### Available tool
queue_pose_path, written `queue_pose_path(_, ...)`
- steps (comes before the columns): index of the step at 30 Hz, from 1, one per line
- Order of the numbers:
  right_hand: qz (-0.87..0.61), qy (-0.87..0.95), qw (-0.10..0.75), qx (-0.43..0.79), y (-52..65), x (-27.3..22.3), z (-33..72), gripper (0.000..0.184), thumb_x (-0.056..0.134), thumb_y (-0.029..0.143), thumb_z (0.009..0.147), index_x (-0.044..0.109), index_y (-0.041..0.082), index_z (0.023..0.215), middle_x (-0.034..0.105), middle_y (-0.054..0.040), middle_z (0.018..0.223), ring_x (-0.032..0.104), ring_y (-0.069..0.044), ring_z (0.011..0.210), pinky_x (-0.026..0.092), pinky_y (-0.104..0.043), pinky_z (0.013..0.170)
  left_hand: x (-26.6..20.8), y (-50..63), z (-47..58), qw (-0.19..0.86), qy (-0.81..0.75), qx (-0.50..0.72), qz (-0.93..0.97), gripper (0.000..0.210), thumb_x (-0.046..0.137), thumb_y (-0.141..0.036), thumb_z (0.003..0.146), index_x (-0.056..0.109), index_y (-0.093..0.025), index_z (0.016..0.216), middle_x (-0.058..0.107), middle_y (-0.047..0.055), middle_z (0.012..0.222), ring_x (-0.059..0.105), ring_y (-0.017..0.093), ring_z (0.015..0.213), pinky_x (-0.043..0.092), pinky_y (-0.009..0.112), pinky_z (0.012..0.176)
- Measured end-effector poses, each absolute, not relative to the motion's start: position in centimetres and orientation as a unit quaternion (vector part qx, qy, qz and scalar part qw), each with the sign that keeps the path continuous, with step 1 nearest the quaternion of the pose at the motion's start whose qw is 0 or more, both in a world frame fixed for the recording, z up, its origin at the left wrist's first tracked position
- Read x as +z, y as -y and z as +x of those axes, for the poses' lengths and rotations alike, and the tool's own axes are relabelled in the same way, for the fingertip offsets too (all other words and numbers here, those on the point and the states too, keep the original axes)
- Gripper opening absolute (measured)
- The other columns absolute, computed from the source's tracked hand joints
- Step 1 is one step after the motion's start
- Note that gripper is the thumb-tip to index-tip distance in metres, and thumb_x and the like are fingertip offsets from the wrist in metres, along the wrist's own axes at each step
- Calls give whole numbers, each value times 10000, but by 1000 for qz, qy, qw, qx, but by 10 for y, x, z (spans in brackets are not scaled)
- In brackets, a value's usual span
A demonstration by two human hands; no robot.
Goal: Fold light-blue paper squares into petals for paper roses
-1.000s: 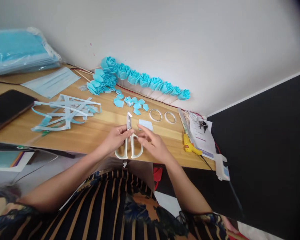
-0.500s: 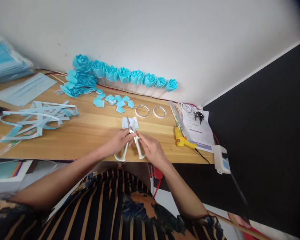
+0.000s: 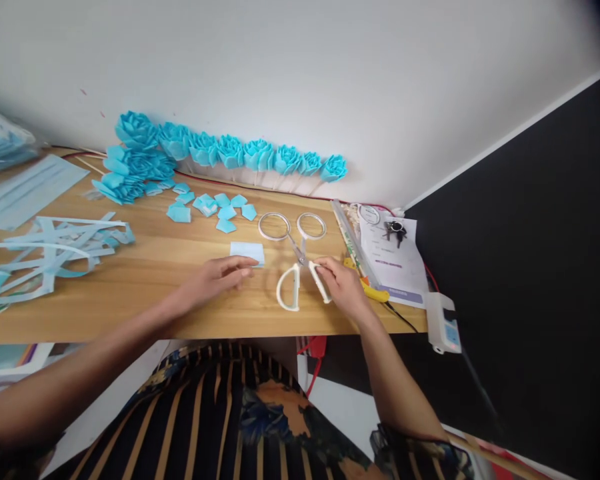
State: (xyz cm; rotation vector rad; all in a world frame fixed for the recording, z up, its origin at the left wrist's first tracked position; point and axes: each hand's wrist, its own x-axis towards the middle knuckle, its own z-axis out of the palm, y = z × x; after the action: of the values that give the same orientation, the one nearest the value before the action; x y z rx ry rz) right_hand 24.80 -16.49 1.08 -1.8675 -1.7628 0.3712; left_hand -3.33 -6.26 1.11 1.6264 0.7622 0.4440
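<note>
Scissors (image 3: 301,259), blades apart, are pointing away just left of right hand (image 3: 344,288), which is pinching one handle; left hand (image 3: 222,275) is hovering loose-fingered, gripping nothing, by blue square (image 3: 247,251), contact unclear; keeping blades clear of left fingertips is looking wise

Can't read any text from my end. Printed sheet (image 3: 403,275) right of the right hand (image 3: 341,288) has lines and a purple band (image 3: 405,296), too small for me to resolve; white box (image 3: 436,319) farther right shows a bluish panel (image 3: 451,333), characters illegible to me.
</note>
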Motion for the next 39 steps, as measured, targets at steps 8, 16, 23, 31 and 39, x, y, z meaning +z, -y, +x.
queue_pose_path(8,-667,700,220,126,144,-3,271,261,472,251,952,725,201,992,741,-75,1001,673,-217,956,496,-343,847,26,40,-45,570,-333,229,715,345,557,-426,890,681,-156,1065,695,65,940,577,124,668,456,236,599)
queue_pose_path(16,-674,712,179,80,136,3,272,256,501,207,937,743,200,1022,733,-86,1037,657,-227,989,502,-363,861,44,15,-39,470,-349,281,760,314,549,-394,895,726,-140,841,696,56,772,561,114,622,438,231,586)
queue_pose_path(23,-619,757,198,67,123,23,220,242,506,241,959,705,235,1096,725,-66,1102,640,-214,1043,490,-352,886,37,-11,-23,482,-359,302,740,266,572,-349,864,713,-126,830,693,48,741,545,98,575,414,206,527)
queue_pose_path(31,-576,801,142,86,88,21,170,146,557,237,947,699,210,925,715,-41,975,621,-188,944,440,-298,789,5,-13,-28,530,-384,326,682,258,568,-343,858,693,-118,844,656,32,671,520,89,528,406,203,503)
queue_pose_path(39,-597,794,91,73,57,17,161,133,584,251,932,689,211,1002,706,-62,1012,608,-220,1002,441,-317,780,4,-15,-33,541,-374,331,676,264,543,-328,872,681,-104,856,650,32,647,522,81,494,402,197,485)
